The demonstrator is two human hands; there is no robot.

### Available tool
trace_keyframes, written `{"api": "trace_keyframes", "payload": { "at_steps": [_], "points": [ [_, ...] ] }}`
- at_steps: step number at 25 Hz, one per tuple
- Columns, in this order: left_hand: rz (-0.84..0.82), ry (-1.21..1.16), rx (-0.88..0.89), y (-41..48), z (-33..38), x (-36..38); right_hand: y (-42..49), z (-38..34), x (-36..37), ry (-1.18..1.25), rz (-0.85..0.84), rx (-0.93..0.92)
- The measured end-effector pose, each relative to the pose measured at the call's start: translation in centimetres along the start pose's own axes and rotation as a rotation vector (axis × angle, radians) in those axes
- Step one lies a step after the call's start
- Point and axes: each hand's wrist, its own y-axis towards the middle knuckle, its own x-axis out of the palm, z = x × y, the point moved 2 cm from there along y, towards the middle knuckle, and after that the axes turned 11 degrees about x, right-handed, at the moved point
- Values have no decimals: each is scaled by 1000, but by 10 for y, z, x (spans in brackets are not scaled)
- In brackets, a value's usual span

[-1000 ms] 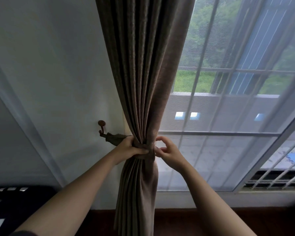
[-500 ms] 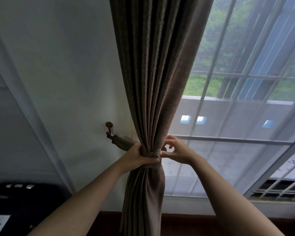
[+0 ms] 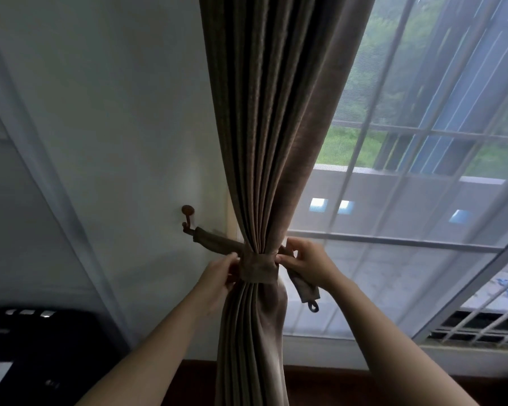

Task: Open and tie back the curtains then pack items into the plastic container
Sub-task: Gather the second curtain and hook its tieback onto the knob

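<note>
The brown curtain (image 3: 264,142) is soft, thick cloth in long folds, bunched beside the wall at the left of the window (image 3: 408,247). It looks heavy but easy to squash. A flat cloth band (image 3: 258,266) goes round its middle, with one end on the little wall hook (image 3: 187,218). The left hand (image 3: 217,273) has a pinching grip on the band's left edge, and the right hand (image 3: 308,265) grips the floppy loose end, whose small dark ring (image 3: 313,306) looks best to take hold of.
</note>
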Motion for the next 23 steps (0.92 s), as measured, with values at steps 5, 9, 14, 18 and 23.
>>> {"api": "trace_keyframes", "payload": {
  "at_steps": [5,9,14,18,23],
  "points": [
    [-136,-138,-226,4,1,3,1,0,-5,-74,-131,1],
    [-175,-190,-316,5,0,-4,8,-3,-11,-243,-52,-24],
    [-159,-119,-440,8,-3,-9,4,-11,-12,-178,28,-42],
    [-56,-63,-389,10,2,-4,-8,-9,-16,-338,240,124],
    [53,162,183,-6,22,4,-19,7,-4,-82,221,177]
  ]
}}
